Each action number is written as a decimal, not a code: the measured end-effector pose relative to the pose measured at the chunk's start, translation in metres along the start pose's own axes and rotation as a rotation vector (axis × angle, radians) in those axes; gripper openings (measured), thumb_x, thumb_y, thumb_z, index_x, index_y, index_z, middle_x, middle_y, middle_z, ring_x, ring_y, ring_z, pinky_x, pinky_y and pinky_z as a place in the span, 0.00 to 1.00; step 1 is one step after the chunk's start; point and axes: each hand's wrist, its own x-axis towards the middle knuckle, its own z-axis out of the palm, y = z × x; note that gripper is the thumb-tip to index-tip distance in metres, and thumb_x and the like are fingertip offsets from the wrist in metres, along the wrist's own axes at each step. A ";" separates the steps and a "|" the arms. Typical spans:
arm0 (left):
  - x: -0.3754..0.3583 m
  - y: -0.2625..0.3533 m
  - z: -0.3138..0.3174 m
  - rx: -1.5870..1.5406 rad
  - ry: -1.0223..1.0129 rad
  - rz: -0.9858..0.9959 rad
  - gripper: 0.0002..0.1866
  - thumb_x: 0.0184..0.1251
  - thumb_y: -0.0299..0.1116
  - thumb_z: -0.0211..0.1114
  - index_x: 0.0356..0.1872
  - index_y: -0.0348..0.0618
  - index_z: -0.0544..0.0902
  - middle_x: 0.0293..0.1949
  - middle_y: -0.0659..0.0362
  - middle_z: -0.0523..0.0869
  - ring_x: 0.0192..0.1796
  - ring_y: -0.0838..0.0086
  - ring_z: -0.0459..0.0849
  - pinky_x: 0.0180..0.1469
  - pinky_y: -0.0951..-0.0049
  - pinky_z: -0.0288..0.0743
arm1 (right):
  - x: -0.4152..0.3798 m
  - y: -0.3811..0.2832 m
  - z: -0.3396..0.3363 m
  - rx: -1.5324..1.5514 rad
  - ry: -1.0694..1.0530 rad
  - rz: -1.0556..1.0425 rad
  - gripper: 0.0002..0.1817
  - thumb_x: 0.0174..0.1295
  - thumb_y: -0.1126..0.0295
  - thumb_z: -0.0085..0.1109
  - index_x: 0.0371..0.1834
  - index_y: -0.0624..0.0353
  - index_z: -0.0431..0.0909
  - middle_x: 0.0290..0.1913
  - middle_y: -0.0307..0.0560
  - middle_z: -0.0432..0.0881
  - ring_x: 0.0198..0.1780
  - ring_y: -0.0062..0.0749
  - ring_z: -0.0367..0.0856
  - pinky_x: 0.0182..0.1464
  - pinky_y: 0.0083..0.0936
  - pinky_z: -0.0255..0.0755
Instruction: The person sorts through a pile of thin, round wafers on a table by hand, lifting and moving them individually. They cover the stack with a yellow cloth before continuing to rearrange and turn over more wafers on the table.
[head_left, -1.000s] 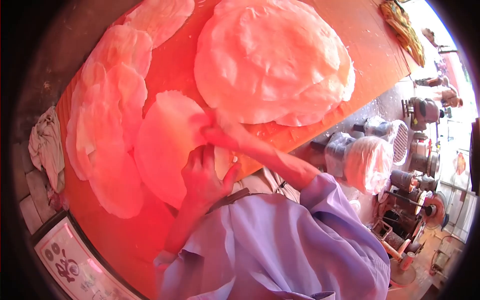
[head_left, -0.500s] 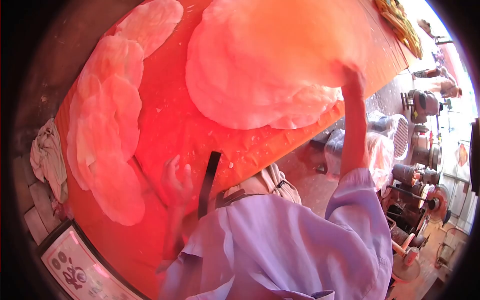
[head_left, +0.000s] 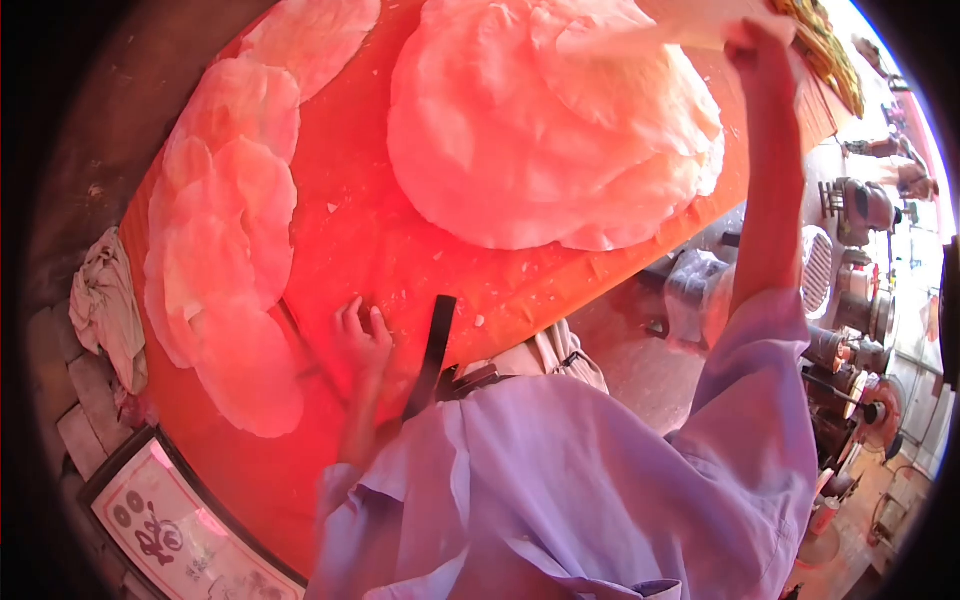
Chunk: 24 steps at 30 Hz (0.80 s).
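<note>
My right hand (head_left: 762, 50) is closed on the edge of a thin round sheet (head_left: 640, 40), raised and seen nearly edge-on, blurred by motion. Under it lies a broad pile of similar thin, wavy-edged sheets (head_left: 520, 150), tinted pink by the light; I cannot make out what they are made of. My left hand (head_left: 365, 343) is by the near edge of the red-covered table (head_left: 350, 240), its fingers apart and holding nothing. To its left runs a row of overlapping sheets (head_left: 225, 230). A dark flat strip (head_left: 432, 345) sticks up beside the left hand.
A crumpled pale cloth (head_left: 108, 310) hangs at the left edge, above a framed sign (head_left: 170, 520). Yellowish folded cloth (head_left: 825, 50) lies at the far right corner. Machines (head_left: 865, 290) and a plastic-wrapped item (head_left: 695, 290) stand to the right. Small flakes dot the table cover.
My right hand has moved up and right, drawing the sheet from spread over the pile to a raised, edge-on position. The pile's top now shows. My left hand has barely moved.
</note>
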 end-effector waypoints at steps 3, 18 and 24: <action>-0.001 0.002 0.001 -0.055 0.014 -0.034 0.14 0.64 0.32 0.66 0.48 0.36 0.81 0.43 0.46 0.82 0.46 0.50 0.82 0.47 0.58 0.79 | 0.006 -0.050 0.006 0.307 -0.223 0.035 0.07 0.65 0.76 0.58 0.42 0.69 0.75 0.32 0.47 0.79 0.30 0.31 0.77 0.33 0.25 0.73; -0.036 0.062 -0.060 -0.455 -0.503 0.348 0.12 0.64 0.27 0.65 0.47 0.38 0.84 0.42 0.51 0.85 0.46 0.54 0.83 0.48 0.60 0.78 | -0.269 0.110 -0.081 -0.205 -0.076 0.544 0.11 0.68 0.64 0.64 0.33 0.60 0.76 0.23 0.41 0.78 0.23 0.24 0.75 0.24 0.21 0.68; -0.160 0.051 -0.106 -0.503 -0.815 -0.409 0.12 0.70 0.35 0.61 0.48 0.40 0.84 0.38 0.46 0.86 0.45 0.51 0.85 0.48 0.59 0.78 | -0.308 0.090 0.066 -0.690 -0.568 -0.170 0.08 0.68 0.68 0.65 0.37 0.62 0.81 0.27 0.35 0.80 0.30 0.16 0.75 0.33 0.17 0.70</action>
